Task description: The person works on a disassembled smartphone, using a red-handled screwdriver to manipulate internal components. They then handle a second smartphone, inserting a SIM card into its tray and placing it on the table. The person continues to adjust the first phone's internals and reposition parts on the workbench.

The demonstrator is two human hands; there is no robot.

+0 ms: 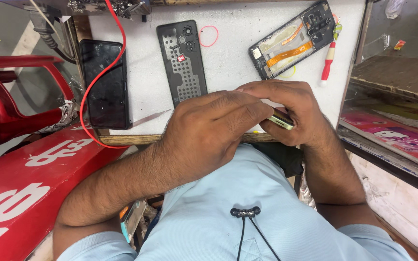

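Both of my hands meet at the near edge of a white work surface (247, 29). My left hand (209, 130) curls over from the left, its fingers on a small pale green-gold phone part (281, 119). My right hand (291, 108) cups that same part from the right and underneath. Most of the part is hidden by my fingers; only a short edge shows.
On the white surface lie a black phone inner frame (182, 60), a dark phone (105, 82), an opened phone with orange flex cables (291, 39), a red-handled screwdriver (328, 60), a pink rubber band (209, 36) and a red wire (100, 77). Red stool at left (20, 92); glass shelf at right (393, 111).
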